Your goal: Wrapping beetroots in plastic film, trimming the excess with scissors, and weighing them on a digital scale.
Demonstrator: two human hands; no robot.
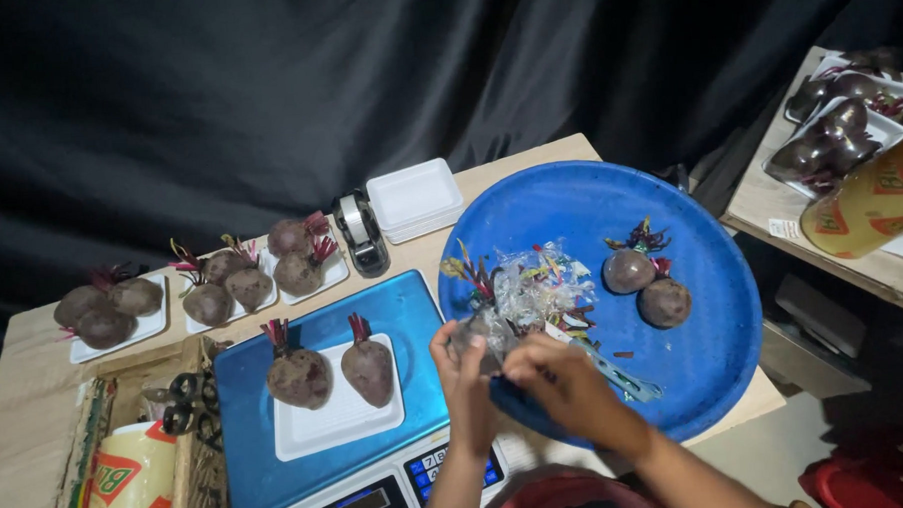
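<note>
Plastic bag: a crumpled clear plastic bag [535, 293] with coloured print sits at the near-left rim of the blue basin [716, 375], caught between both hands.
Left hand: the left hand [463, 372] is closed around the bag's left end, fingers curled over a dark round shape that looks like a beet inside the film; I cannot tell for sure.
Right hand: the right hand [566, 380] pinches the bag's lower right edge, thumb and fingers narrow on the film.
Doing it well: as I judge it, the film should be peeled away from the stalks rather than dragged, with the left hand bearing the weight so nothing rolls off the rim.
Just beyond the grip: 2 loose beets [646, 287] lie in the basin, up and to the right of the hands, touching or nearly so.
Left of the grip: a blue scale [241, 392] carries a white tray [328, 429] with 2 beets on the tray [333, 372], side by side.
Farther left and away: 3 filled trays [208, 288] in a row, a tape dispenser [359, 232], a stack of empty trays [415, 198].
Near left corner: a film roll [129, 486] in a box, scissors [182, 402] beside it.
Far right: a side table [770, 208] with wrapped beet trays [842, 120].
</note>
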